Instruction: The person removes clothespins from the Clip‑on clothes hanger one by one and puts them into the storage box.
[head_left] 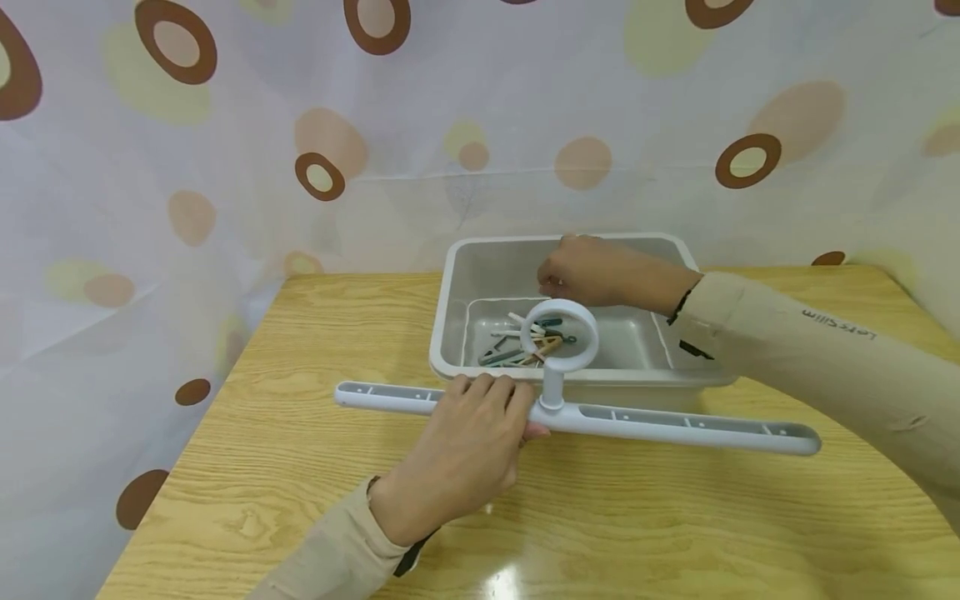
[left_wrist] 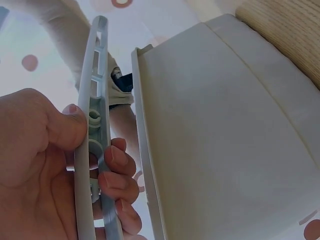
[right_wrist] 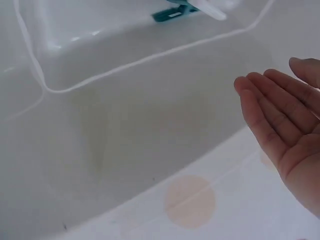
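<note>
A white plastic hanger bar (head_left: 675,427) with a ring (head_left: 592,340) on a short stem is held in front of a grey-white basin (head_left: 441,329). My left hand (head_left: 472,442) grips the bar just left of the stem; the left wrist view shows the thumb on one side of the bar (left_wrist: 84,175) and the curled fingers on the other. Over the far part of the basin is my right hand (head_left: 600,273), and in the right wrist view its fingers (right_wrist: 280,107) are fairly straight and hold nothing. Several clothespins (head_left: 502,357) lie on the basin floor, partly behind the ring.
The basin stands on a wooden table (head_left: 300,375), near its back edge. Behind the table hangs a white curtain (head_left: 420,125) with brown and yellow spots. A dark teal clothespin (right_wrist: 170,14) shows inside the basin in the right wrist view.
</note>
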